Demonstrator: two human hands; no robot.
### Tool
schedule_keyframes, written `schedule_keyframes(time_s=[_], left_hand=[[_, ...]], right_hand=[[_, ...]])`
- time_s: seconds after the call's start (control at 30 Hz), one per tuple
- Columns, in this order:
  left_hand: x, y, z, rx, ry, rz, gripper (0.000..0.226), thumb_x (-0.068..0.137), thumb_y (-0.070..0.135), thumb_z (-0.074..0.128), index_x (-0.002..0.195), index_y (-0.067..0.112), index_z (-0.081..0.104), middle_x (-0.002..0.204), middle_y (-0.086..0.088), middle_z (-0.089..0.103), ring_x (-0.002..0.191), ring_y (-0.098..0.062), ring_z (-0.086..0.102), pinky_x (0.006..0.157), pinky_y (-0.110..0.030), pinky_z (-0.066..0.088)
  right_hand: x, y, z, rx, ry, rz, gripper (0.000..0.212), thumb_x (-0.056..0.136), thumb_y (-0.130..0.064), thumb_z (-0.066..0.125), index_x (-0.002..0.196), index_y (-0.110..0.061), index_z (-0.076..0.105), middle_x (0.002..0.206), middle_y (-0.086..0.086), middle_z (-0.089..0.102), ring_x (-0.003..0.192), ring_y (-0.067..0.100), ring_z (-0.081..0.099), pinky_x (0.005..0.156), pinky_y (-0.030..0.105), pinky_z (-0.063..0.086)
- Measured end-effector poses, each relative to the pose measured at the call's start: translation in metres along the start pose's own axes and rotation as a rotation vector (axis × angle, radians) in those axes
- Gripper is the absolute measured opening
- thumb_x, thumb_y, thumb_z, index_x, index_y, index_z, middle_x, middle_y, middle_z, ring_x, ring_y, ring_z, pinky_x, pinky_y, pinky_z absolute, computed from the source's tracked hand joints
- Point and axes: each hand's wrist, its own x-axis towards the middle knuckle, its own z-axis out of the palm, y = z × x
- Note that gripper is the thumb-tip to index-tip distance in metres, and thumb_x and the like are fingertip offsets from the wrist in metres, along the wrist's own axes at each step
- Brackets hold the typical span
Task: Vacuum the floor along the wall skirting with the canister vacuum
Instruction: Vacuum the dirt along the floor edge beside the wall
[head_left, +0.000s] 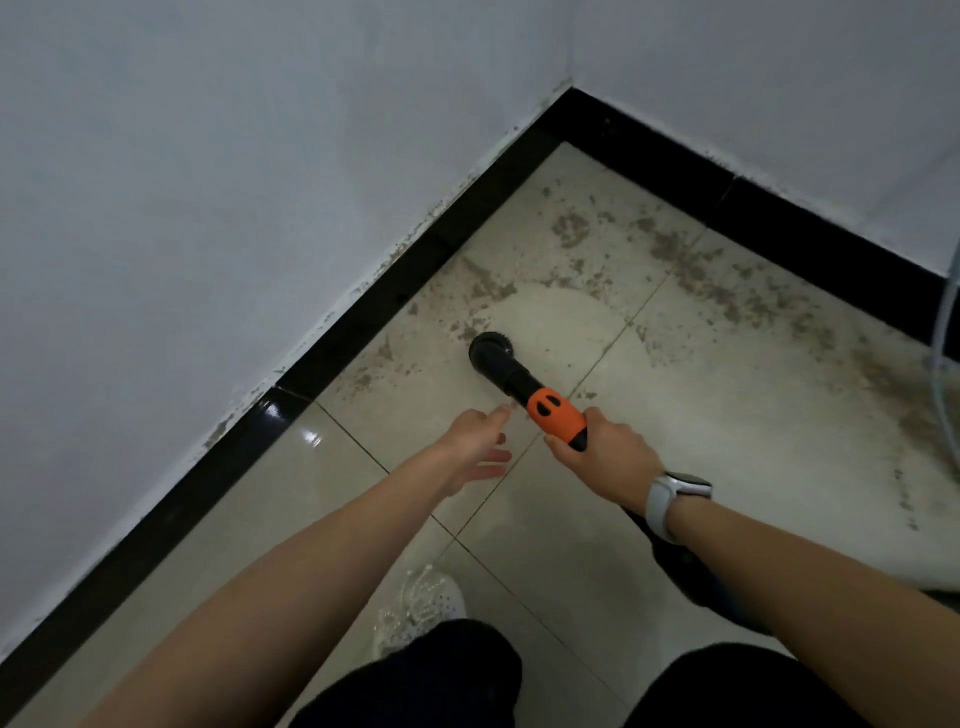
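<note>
Glossy black skirting; smooth beige floor tiles, shiny near left, dulled by gritty dirt far right; matt orange-and-black plastic vacuum handle; matt painted wall.

Your right hand, at frame centre, is curled in a grip; your left hand reaches beside it, fingers straight.

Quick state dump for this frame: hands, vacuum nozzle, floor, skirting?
right hand: grips the orange handle
left hand: open, fingers relaxed, holding nothing
nozzle: round head down on the floor, short of the skirting
floor: brown dirt toward the corner, a cleaned patch near the nozzle
skirting: black, specks along its top edge
</note>
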Motion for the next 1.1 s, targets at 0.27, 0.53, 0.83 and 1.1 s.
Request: schedule_keyframes(time_s=[0.27,0.53,0.83,1.1], left_hand=[[0.021,-0.031,-0.022,-0.536,0.158,-0.081,0.055,0.097,0.032,0.051,0.135,-0.003,0.034,0.120,-0.024,0.057,0.094,-0.029,0.063,0.063,-0.034,0.054],[0.039,-0.051,-0.070,-0.540,0.314,-0.042,0.046,0.097,0.024,0.047,0.131,-0.002,0.031,0.092,-0.012,0.051,0.081,-0.022,0.055,0.061,-0.032,0.048],[0.057,-0.055,-0.046,-0.548,0.383,0.035,0.048,0.097,0.026,0.046,0.132,-0.001,0.028,0.090,-0.008,0.049,0.081,-0.020,0.053,0.079,-0.040,0.050],[0.071,-0.010,0.007,-0.383,0.250,0.105,0.048,0.096,0.030,0.046,0.128,0.003,0.024,0.107,-0.015,0.053,0.102,-0.031,0.058,0.095,-0.050,0.048]], right_hand=[[-0.009,-0.050,0.017,-0.143,-0.204,-0.206,0.040,0.092,-0.051,0.049,0.108,-0.015,0.043,0.070,-0.005,0.044,0.061,0.018,0.046,0.051,0.028,0.034],[0.012,-0.095,0.048,-0.088,-0.302,-0.252,0.046,0.092,-0.052,0.050,0.113,-0.012,0.044,0.069,-0.008,0.042,0.056,0.010,0.043,0.051,0.027,0.035],[0.028,-0.074,0.049,-0.082,-0.287,-0.287,0.046,0.091,-0.053,0.051,0.111,-0.011,0.045,0.068,-0.009,0.043,0.056,0.011,0.044,0.057,0.030,0.040],[0.031,-0.030,0.016,0.001,-0.117,-0.134,0.043,0.089,-0.054,0.051,0.108,-0.015,0.047,0.082,-0.001,0.053,0.071,0.021,0.054,0.066,0.034,0.045]])
